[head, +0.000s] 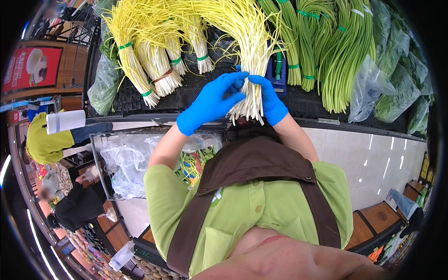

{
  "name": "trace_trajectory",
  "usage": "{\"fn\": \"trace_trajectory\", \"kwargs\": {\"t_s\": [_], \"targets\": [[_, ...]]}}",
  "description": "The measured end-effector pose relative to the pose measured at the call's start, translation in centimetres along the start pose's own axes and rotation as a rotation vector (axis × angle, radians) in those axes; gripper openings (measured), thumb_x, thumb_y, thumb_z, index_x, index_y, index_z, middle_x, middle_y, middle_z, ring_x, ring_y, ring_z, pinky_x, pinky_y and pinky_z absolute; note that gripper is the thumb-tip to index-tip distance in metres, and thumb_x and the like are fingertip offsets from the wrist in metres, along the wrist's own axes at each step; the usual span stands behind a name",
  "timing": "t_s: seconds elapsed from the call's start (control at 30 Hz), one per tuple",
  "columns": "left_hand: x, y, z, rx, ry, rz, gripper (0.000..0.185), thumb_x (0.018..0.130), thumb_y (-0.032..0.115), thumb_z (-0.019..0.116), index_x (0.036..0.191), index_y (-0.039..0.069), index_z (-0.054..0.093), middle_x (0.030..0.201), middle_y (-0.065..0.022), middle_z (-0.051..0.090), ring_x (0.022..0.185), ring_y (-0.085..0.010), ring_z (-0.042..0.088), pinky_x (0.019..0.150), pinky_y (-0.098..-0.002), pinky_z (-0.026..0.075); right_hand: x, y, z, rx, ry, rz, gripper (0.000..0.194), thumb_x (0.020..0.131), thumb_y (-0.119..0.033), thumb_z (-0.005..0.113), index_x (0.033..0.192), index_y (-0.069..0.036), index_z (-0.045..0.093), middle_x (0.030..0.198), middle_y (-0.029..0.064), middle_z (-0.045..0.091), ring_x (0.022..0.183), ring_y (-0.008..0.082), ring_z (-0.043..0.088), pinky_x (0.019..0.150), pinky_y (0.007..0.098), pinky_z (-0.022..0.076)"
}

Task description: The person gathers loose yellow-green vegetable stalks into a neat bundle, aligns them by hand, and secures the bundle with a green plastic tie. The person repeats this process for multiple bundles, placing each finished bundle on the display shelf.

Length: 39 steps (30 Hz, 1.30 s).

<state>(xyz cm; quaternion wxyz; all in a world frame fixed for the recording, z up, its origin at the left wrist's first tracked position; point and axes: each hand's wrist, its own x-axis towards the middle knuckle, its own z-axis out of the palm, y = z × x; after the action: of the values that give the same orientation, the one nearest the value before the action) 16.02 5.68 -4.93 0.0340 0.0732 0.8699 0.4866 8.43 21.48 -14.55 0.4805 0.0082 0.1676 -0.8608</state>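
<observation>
My right hand (269, 99), in a blue glove, wraps a loose bunch of yellow chives (253, 63) from the right, with its thumb in front. White stem ends hang below the grip, and no band shows on them. My left hand (215, 101), also gloved in blue, reaches the left side of the stems. Its thumb and curled fingers touch the bunch, but whether they grip it is unclear. Just right of the bunch is a blue tape dispenser (280, 78) with green tape (278, 64), partly hidden. Several banded bunches of yellow chives (203, 57) lie to the left.
Garlic scapes (337, 77) and bagged greens (399, 77) fill the right of the black display shelf (196, 91). Below its left edge stands a wire cart (96, 161) with plastic bags (124, 161) and trimmings. Two people, one in a yellow-green top (45, 136), are at the left.
</observation>
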Motion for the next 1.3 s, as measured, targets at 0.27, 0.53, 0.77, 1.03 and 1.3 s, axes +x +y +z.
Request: {"fn": "trace_trajectory", "kwargs": {"t_s": [0.27,0.53,0.77,1.03,1.3], "targets": [[-1.5,0.9,0.1,0.189,-0.166,0.03,0.072,0.066,0.024,0.08,0.132,0.02,0.05,0.116,-0.0131,0.048,0.107,-0.0306,0.051,0.092,-0.0372,0.044,0.2,0.5,-0.6,-0.057,0.004,-0.012,0.059,0.085,-0.02,0.058,0.138,-0.006,0.036,0.108,0.0095,0.059,0.101,0.0218,0.058,0.089,0.0371,0.0493],[-1.3,0.2,-0.7,0.107,-0.239,0.085,0.076,0.065,0.03,0.081,0.133,0.017,0.05,0.118,-0.0132,0.047,0.112,-0.0305,0.049,0.096,-0.0374,0.042,0.3,0.2,-1.2,-0.071,-0.059,-0.028,0.063,0.086,-0.024,0.058,0.14,-0.005,0.032,0.116,0.011,0.057,0.104,0.0231,0.057,0.09,0.0378,0.0491],[-1.3,0.8,0.9,0.075,-0.065,0.039,0.074,0.064,0.028,0.083,0.129,0.013,0.052,0.117,-0.0132,0.048,0.11,-0.0294,0.051,0.094,-0.0373,0.043,0.4,0.4,-0.6,-0.007,-0.23,-0.066,0.076,0.085,-0.045,0.055,0.142,-0.004,0.025,0.135,0.0199,0.043,0.121,0.0323,0.047,0.099,0.0472,0.0417],[-1.8,0.9,1.6,0.178,0.0,0.082,0.071,0.066,0.03,0.081,0.128,0.012,0.052,0.118,-0.0146,0.049,0.109,-0.0326,0.052,0.089,-0.0361,0.046,0.0,0.3,0.1,-0.016,-0.135,-0.063,0.071,0.084,-0.032,0.058,0.142,-0.005,0.028,0.131,0.0175,0.046,0.118,0.0305,0.049,0.098,0.0465,0.0421],[-1.6,-0.2,1.5,0.344,0.058,0.162,0.071,0.067,0.036,0.078,0.129,0.013,0.051,0.106,-0.0132,0.056,0.09,-0.033,0.059,0.076,-0.0364,0.05,0.3,0.2,0.2,0.013,-0.103,-0.027,0.061,0.085,-0.021,0.058,0.139,-0.005,0.034,0.122,0.0137,0.053,0.11,0.0258,0.054,0.094,0.0431,0.0459]]}}
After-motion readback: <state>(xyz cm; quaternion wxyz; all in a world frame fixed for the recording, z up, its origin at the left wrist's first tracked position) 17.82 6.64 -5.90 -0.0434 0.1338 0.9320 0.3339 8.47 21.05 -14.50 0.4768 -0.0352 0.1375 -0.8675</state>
